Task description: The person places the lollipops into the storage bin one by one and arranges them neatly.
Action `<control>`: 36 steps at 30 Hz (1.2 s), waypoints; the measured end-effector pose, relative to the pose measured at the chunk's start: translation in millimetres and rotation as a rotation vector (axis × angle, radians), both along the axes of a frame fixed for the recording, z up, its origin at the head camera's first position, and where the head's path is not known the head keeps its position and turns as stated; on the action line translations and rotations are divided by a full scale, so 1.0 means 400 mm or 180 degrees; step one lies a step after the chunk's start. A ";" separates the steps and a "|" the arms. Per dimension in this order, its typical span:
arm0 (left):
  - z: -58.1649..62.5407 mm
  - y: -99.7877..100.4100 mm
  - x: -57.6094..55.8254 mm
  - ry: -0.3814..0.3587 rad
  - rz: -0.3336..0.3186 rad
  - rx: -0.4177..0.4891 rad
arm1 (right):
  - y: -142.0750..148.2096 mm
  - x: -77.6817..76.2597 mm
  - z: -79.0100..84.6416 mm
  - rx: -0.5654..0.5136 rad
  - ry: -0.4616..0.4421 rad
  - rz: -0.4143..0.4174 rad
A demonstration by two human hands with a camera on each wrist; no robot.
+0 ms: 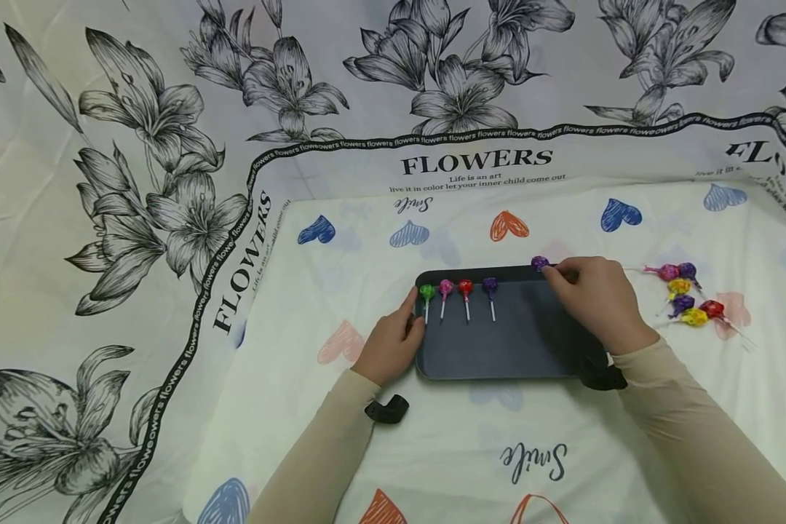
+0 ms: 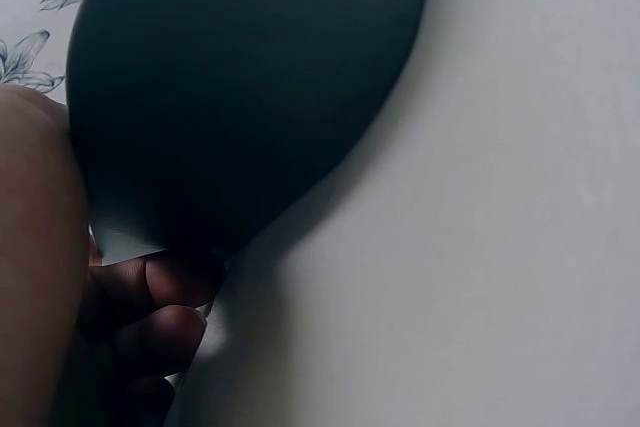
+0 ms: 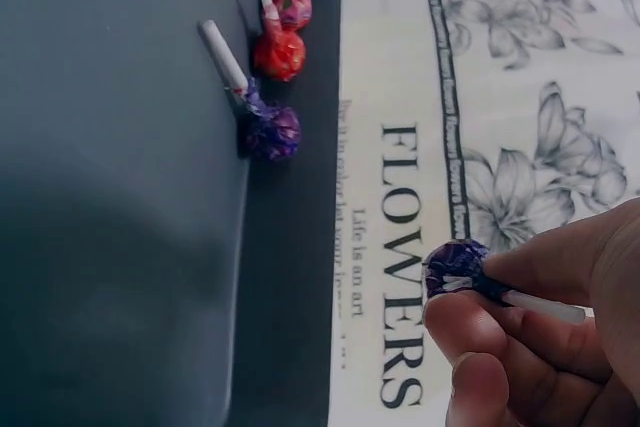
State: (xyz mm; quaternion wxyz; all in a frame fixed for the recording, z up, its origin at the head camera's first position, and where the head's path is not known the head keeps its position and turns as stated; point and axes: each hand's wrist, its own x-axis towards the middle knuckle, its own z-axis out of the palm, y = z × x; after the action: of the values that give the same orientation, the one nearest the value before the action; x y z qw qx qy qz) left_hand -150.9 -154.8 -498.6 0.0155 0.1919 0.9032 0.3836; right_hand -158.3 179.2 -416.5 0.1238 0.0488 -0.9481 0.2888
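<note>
A dark grey tray (image 1: 498, 349) lies on the cloth, with green (image 1: 426, 292), pink (image 1: 446, 288), red (image 1: 465, 287) and purple (image 1: 490, 286) lollipops in a row along its far side, sticks toward the near side. My left hand (image 1: 393, 343) grips the tray's left edge; in the left wrist view, curled fingers (image 2: 165, 337) show at the tray's edge. Over the far right part of the tray, my right hand (image 1: 596, 298) pinches another purple lollipop (image 3: 457, 267) between thumb and fingers. Its white stick points back toward the palm.
Right of the tray lies a loose cluster of lollipops, among them pink (image 1: 667, 272), yellow (image 1: 694, 317) and red (image 1: 712, 308) ones. The cloth (image 1: 340, 291) has printed hearts, flowers and lettering. A black strap piece (image 1: 388, 409) is at the left wrist.
</note>
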 end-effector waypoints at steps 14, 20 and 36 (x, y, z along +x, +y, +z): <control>-0.002 -0.003 -0.004 0.0045 -0.0019 0.0011 | -0.035 -0.044 -0.037 0.0151 -0.0306 0.0134; -0.005 -0.006 -0.005 0.0038 -0.0027 -0.0003 | -0.045 -0.057 -0.050 0.0314 -0.0511 0.0233; -0.010 -0.006 -0.006 0.0001 -0.0025 -0.0026 | -0.072 -0.090 -0.070 0.0609 -0.0872 0.0295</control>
State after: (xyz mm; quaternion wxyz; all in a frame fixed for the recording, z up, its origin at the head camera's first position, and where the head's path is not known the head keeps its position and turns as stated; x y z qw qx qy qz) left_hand -153.4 -157.3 -502.8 0.0175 0.1954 0.9040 0.3798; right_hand -194.5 150.5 -444.5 -0.0252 0.0642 -0.9760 0.2066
